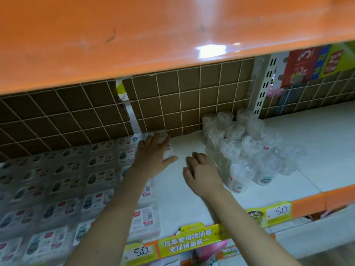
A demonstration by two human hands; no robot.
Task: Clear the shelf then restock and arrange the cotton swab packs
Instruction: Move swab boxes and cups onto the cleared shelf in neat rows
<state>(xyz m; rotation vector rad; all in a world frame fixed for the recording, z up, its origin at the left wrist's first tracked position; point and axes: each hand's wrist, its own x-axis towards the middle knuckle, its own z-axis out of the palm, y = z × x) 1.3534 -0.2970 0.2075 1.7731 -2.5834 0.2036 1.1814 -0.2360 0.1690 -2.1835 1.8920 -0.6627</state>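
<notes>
Restock looks well along: flat cotton swab packs (57,189) fill shelf (192,198) left, round tubs (245,150) bunched right, gap between. My left hand (153,152) presses flat on back pack, right hand (201,169) relaxed, holding nothing; tidying left

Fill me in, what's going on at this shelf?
A person is restocking cotton swabs on a white shelf. The left hand presses flat on the back flat pack, at the end of rows filling the shelf's left side. The right hand rests on bare shelf beside clustered tubs, holding nothing.
</notes>
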